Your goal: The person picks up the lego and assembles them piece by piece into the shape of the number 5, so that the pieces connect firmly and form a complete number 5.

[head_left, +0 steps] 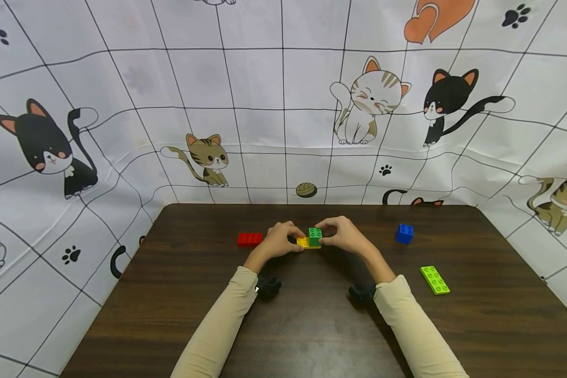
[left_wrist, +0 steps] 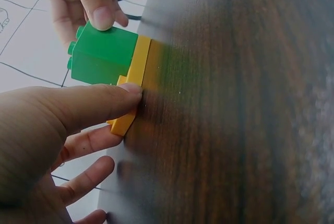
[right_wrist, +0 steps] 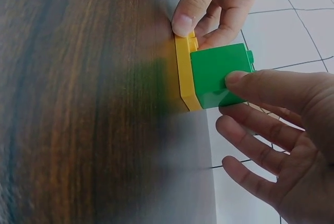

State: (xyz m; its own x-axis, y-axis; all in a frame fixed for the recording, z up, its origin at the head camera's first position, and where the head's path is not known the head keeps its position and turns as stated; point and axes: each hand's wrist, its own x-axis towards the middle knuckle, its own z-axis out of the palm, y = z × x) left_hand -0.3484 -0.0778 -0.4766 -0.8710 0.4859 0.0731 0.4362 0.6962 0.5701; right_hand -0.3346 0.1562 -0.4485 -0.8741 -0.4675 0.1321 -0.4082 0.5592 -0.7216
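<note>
Head view, with the clock face centred on the yellow plate (head_left: 303,243): it lies on the dark wood-grain counter (head_left: 307,336), near the back edge, with the green block (head_left: 315,237) standing upright on its three o'clock end. Studs show on the nine o'clock end. The left hand (head_left: 279,240) comes in from seven o'clock, its thumb and fingers pinching the plate's uncovered end. The right hand (head_left: 345,234) reaches in from five o'clock and grips the green block, thumb on the near face; its other fingers are loosely spread in the right wrist view.

The red brick (head_left: 250,240) is at nine o'clock, just beyond the left hand. Well apart, the blue block (head_left: 404,234) sits at three o'clock and the lime plate (head_left: 434,280) between three and four. At twelve hangs a white backdrop (head_left: 260,126) printed with cats.
</note>
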